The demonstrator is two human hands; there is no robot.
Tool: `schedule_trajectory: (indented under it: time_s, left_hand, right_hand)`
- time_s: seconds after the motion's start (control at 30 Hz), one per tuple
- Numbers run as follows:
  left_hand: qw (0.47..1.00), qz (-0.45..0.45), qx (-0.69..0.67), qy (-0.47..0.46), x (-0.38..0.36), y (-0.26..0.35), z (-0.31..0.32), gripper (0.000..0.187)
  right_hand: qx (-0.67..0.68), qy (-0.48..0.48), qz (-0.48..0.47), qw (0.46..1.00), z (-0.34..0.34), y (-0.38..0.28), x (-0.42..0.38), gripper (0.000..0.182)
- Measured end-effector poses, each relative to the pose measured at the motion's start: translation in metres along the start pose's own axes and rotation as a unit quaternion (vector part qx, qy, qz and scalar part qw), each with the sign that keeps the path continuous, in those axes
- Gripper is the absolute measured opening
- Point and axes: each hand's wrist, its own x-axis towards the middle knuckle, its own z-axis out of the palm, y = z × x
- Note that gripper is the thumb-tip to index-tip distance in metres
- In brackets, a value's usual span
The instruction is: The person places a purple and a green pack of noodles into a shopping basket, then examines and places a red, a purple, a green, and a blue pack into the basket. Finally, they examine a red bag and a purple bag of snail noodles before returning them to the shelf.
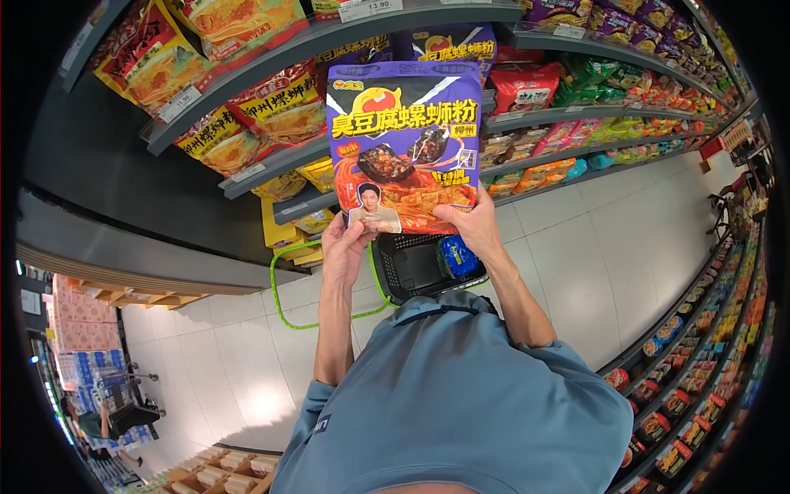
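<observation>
A large purple noodle packet (403, 148) with yellow lettering and a picture of noodles is held upright, its front facing the camera. My left hand (346, 239) grips its lower left corner, thumb on the front. At the lower right corner my right hand (472, 221) holds it the same way, with the thumb over the edge. Behind and below the packet is a black basket (397, 276) with a bright green handle (277, 306). A blue package (457, 256) lies inside the basket.
Shelves (280, 58) of noodle packets run across the top, with red and yellow bags (276, 107) at the left. More stocked shelves (671, 383) curve along the right. A person (97, 423) is by a cart (132, 407) at the far lower left.
</observation>
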Motion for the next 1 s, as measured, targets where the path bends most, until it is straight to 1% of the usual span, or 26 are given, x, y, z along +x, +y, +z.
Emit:
schedule_trajectory:
  time_s: [0.07,0.43,0.53,0.63,0.73,0.8,1.0]
  left_hand:
    - [1.0,0.006,-0.003,0.017,-0.001,0.0,0.004,0.033]
    - [1.0,-0.003,0.007,0.03,-0.001,-0.005,-0.001,0.029]
    - [0.999,-0.006,0.011,0.032,-0.002,-0.006,0.001,0.027]
    - [0.999,-0.013,0.016,0.031,-0.003,-0.006,0.0,0.027]
    - [0.999,-0.02,0.019,0.031,-0.004,-0.007,0.002,0.028]
    - [0.999,-0.023,0.02,0.031,-0.004,-0.006,0.005,0.028]
    - [0.999,-0.029,0.02,0.023,-0.005,-0.008,0.003,0.029]
  right_hand:
    - [-0.003,-0.001,0.0,1.0,-0.002,0.003,0.001,0.055]
    - [0.022,-0.011,0.01,1.0,-0.005,0.011,0.005,0.054]
    - [0.004,-0.015,-0.003,1.0,-0.009,0.014,0.005,0.054]
    - [0.019,-0.01,0.013,1.0,-0.008,0.011,0.004,0.054]
    - [0.007,-0.009,0.02,1.0,-0.011,0.014,0.003,0.054]
    - [-0.031,-0.003,0.005,1.0,-0.013,0.017,0.004,0.054]
    - [-0.031,-0.001,0.017,0.999,-0.013,0.014,0.003,0.054]
